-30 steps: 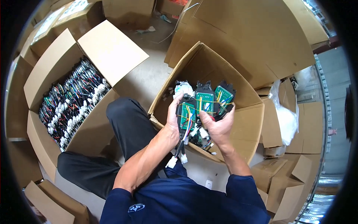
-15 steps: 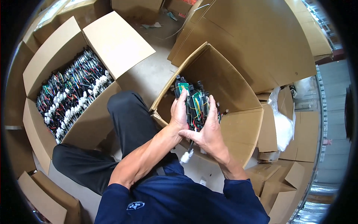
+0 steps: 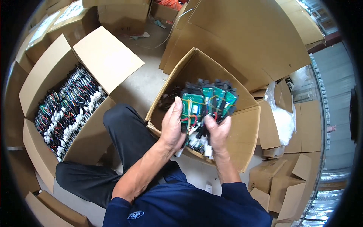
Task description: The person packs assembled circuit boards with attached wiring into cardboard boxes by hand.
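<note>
Between my two hands is a stack of green circuit boards (image 3: 193,108) with black parts, held by thin yellowish bands, with white connectors (image 3: 198,142) hanging at the near end. My left hand (image 3: 173,125) grips the stack's left side, thumb up along its edge. On the right, my right hand (image 3: 218,134) wraps the fanned boards, its thumb pressed on their near faces. Both hands are over an open cardboard box (image 3: 247,123), raised above its near part. Dark wired pieces (image 3: 168,100) lie inside that box, partly hidden behind the boards.
At left an open carton (image 3: 89,130) holds rows of similar wired boards with white plugs. Large flattened cardboard (image 3: 234,38) leans behind the box. Clear plastic wrap (image 3: 283,125) and more cartons (image 3: 281,174) stand at right. My bent knee (image 3: 126,117) is between the two boxes.
My hands have lifted the boards and brought them nearer to me. The stack is tilted and fanned out, so the green faces now show. The view has shifted slightly.
</note>
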`<action>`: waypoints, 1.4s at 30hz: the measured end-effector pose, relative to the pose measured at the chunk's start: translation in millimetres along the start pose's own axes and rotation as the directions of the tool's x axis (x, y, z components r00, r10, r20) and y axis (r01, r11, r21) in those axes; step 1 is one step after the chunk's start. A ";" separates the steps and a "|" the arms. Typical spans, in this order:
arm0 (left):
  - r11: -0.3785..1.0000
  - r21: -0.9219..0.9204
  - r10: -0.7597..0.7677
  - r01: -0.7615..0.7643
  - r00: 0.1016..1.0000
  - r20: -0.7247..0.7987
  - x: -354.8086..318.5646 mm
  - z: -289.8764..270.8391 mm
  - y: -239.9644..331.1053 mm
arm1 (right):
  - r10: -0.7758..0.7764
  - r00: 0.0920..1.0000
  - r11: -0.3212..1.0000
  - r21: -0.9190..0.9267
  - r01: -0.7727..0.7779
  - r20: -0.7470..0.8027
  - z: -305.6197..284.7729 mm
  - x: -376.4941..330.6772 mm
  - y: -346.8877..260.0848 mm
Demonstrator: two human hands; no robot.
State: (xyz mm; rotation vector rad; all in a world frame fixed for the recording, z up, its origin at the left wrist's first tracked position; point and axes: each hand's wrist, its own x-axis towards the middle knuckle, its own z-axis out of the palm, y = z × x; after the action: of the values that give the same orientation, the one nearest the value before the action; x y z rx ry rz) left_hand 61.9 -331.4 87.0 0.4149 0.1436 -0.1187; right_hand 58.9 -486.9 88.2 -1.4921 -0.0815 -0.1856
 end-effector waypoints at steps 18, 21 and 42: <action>0.993 -0.015 0.113 -0.113 0.994 -0.010 1.9 -28.0 61.5 | -0.231 0.827 0.836 -0.330 0.439 0.513 61.4 40.3 -46.2; 0.918 0.294 0.289 -0.266 0.957 -0.038 6.9 -19.6 76.3 | -0.311 0.762 0.862 -0.169 0.478 0.568 67.1 69.5 -45.5; 0.935 -0.350 -0.056 0.062 0.998 0.026 -5.0 -65.7 60.5 | 0.580 0.670 0.775 -0.567 -0.279 0.463 -14.4 92.0 136.9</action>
State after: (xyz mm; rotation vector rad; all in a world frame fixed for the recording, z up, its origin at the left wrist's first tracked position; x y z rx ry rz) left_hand 58.2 -249.1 52.0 0.0527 0.1588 -0.1524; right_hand 172.2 -498.6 -31.9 -1.9472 -0.2082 0.7622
